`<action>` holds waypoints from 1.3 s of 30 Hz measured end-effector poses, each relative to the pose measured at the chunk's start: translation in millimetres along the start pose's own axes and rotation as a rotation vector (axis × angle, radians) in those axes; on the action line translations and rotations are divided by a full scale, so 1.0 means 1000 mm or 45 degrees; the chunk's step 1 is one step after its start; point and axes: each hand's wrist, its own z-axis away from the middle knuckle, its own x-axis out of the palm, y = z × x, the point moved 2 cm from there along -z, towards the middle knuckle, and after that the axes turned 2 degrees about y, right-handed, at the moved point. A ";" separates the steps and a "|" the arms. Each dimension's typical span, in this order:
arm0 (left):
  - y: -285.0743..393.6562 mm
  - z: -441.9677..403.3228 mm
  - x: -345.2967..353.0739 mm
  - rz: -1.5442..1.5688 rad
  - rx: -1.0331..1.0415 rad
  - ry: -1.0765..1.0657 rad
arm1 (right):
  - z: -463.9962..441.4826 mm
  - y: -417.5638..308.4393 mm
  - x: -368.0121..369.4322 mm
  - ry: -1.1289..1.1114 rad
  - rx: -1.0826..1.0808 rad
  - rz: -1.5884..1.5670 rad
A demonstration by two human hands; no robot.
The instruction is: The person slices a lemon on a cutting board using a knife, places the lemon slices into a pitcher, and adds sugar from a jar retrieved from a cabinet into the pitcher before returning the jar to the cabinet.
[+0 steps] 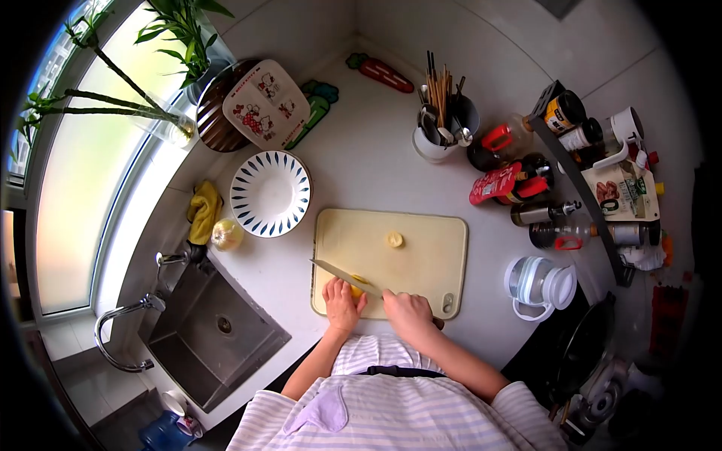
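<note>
A cream cutting board [429, 279] lies on the counter in front of me. My right hand [407, 314] is wrapped round the handle of a kitchen knife [338, 272], whose blade slants up and to the left over the board. Under the blade a yellow piece of food [358, 283] shows in part; its kind I cannot make out. My left hand [341, 304] holds this piece against the board, fingers close to the blade. Farther up the board sits a short, round cut piece [395, 239] with a pale face and a yellowish edge, apart from both hands.
A white plate with blue marks [271, 193] stands beyond the board, beside an onion-like round thing [226, 234] and a yellow cloth [204, 213]. The sink [218, 331] is at left. A utensil holder [434, 146], bottles [519, 188] and a clear jug [538, 284] line the right.
</note>
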 end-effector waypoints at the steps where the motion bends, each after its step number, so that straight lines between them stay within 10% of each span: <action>1: -0.001 -0.001 0.000 0.012 0.001 -0.004 | 0.007 -0.003 -0.013 -0.071 0.051 -0.019; 39: 0.006 -0.001 -0.009 0.033 0.027 0.050 | 0.021 0.025 0.009 0.468 -0.061 -0.261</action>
